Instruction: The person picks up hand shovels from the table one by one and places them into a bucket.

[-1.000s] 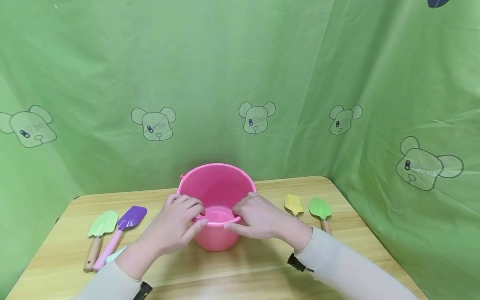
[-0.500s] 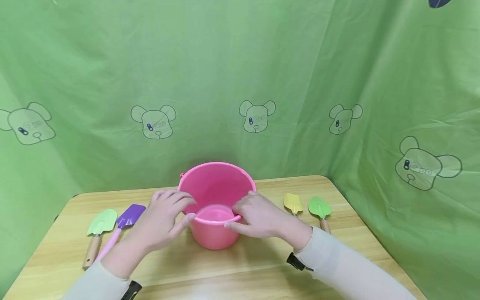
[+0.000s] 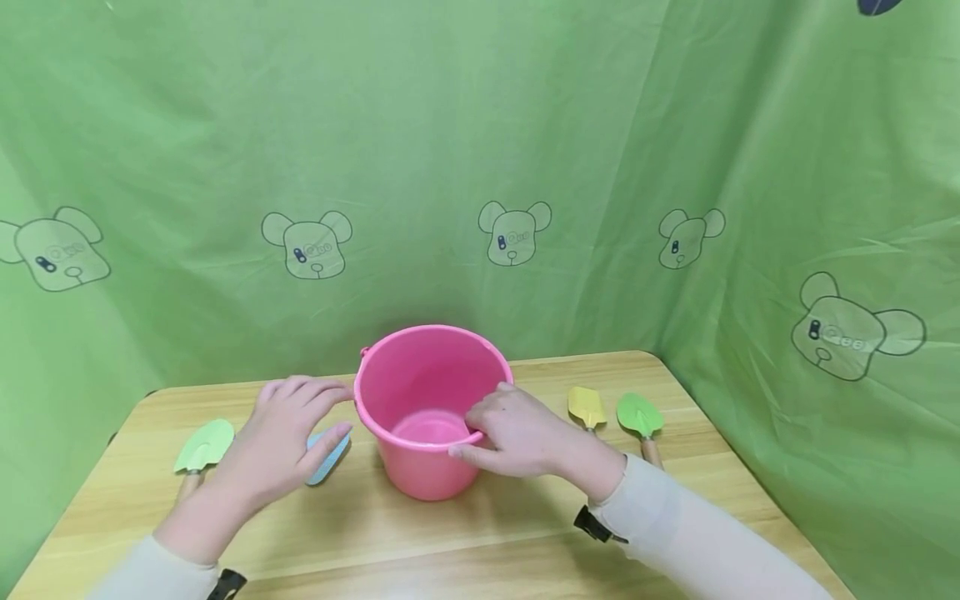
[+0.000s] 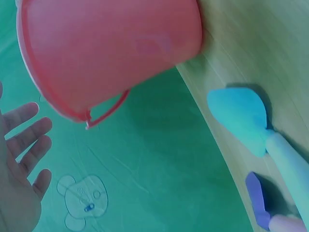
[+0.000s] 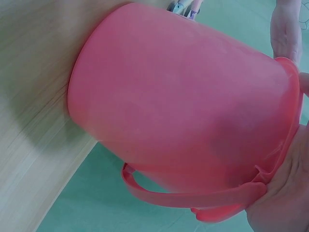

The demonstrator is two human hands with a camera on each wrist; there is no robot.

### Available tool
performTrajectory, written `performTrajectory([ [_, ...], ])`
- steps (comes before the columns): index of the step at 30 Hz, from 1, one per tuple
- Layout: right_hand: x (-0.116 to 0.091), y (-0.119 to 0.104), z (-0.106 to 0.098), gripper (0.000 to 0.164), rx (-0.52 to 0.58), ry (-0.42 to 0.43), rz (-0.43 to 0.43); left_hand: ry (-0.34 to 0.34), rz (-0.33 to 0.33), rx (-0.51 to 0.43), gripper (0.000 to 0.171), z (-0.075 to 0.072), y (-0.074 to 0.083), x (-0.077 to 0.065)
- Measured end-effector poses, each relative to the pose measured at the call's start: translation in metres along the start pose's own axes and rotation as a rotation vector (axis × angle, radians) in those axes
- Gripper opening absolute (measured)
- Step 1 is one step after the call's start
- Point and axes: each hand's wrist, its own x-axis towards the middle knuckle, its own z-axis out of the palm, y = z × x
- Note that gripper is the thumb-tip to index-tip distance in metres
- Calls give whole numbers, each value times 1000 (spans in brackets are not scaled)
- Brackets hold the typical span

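A pink bucket (image 3: 431,462) stands upright on the wooden table in the head view. My right hand (image 3: 517,429) grips its near right rim, fingers inside and thumb outside. In the right wrist view the bucket's handle (image 5: 193,199) hangs along the far side. My left hand (image 3: 277,442) is off the bucket to its left, fingers spread and holding nothing. Beneath it lies a blue trowel (image 3: 328,458), partly covered by the hand. The left wrist view shows that trowel's blade (image 4: 239,116) and a purple trowel (image 4: 257,198), which the left hand hides from the head view.
On the left lies a light green trowel (image 3: 205,446) with a wooden handle. To the bucket's right are a yellow trowel (image 3: 587,406) and a green trowel (image 3: 640,415). A green curtain (image 3: 420,125) with bear prints hangs behind the wooden table (image 3: 450,558).
My left hand has let go of the bucket's rim and moved left and slightly down, over the trowels. The right hand has stayed on the rim, and the bucket has hardly moved.
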Motion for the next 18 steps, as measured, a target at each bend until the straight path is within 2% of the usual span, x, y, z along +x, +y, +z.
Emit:
performTrajectory([
  [7,-2,-1,-2,48,-7,14,6,12,-14,23,37,-8,-7,-7],
  [18,-1,0,1,47,-11,19,-6,-8,-65,43,34,-5,-18,-26],
])
